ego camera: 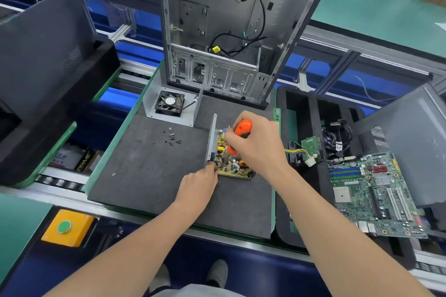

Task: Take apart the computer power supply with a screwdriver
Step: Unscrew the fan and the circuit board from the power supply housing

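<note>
Two hands at power supply [231, 166] — right fingers [230, 138] wrap screwdriver [243, 128] above it | left fingers [212, 168] pinch its corner

Counts, placed clockwise from the one power supply board [229, 164]: one computer case [231, 31] at 12 o'clock; one hard drive [311, 148] at 3; one motherboard [371, 195] at 4; one button box [67, 228] at 8; roughly ten loose screws [171, 137] at 10, too small to count exactly; one fan housing [169, 103] at 11. One screwdriver [242, 129]. Two hands: left hand [198, 188], right hand [255, 144].
</note>
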### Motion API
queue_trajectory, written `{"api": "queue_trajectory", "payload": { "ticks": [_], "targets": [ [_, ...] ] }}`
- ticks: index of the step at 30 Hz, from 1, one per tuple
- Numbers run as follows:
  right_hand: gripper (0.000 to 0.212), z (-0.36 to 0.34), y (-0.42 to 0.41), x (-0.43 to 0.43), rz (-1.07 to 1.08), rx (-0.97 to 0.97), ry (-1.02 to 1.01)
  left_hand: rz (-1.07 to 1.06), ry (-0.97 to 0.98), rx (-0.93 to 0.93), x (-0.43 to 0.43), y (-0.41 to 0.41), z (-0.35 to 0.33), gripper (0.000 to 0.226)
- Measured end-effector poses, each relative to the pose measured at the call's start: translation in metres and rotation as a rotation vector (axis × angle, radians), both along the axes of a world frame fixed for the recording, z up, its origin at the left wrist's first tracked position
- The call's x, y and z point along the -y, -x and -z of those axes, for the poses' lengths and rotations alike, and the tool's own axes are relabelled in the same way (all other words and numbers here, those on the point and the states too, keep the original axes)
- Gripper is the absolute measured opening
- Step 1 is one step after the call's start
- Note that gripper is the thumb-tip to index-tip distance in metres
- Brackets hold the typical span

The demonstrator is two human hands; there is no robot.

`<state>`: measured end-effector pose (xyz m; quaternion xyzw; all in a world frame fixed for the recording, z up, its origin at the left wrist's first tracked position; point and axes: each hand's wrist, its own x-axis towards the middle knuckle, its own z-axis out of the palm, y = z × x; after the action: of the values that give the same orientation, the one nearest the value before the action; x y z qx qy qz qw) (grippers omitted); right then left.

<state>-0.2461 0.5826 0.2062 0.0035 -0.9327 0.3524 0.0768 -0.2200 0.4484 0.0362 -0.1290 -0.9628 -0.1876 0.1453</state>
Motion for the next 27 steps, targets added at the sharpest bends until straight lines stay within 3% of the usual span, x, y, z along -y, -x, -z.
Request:
{"api": "queue_trajectory", "payload": {
  "ticks": [4, 14, 23, 27],
  "targets": [
    [0.018, -0.001, -0.003, -0.002, 0.000, -0.007, -0.008, 0.026, 0.069, -0.032, 0.001, 0.000, -0.005, 0.028],
    [0.017, 0.001, -0.009, -0.010, 0.001, -0.001, 0.025, 0.160, -0.051, -0.128, 0.033, -0.012, -0.004, 0.017],
    [0.018, -0.002, -0.015, -0.004, 0.038, 0.042, 0.082, -0.329, -0.170, 0.105, 0.099, 0.046, -0.014, 0.016],
    [0.020, -0.003, -0.020, -0.006, 0.071, 0.034, 0.089, -0.342, -0.137, 0.221, 0.106, 0.077, -0.007, 0.023]
  ]
}}
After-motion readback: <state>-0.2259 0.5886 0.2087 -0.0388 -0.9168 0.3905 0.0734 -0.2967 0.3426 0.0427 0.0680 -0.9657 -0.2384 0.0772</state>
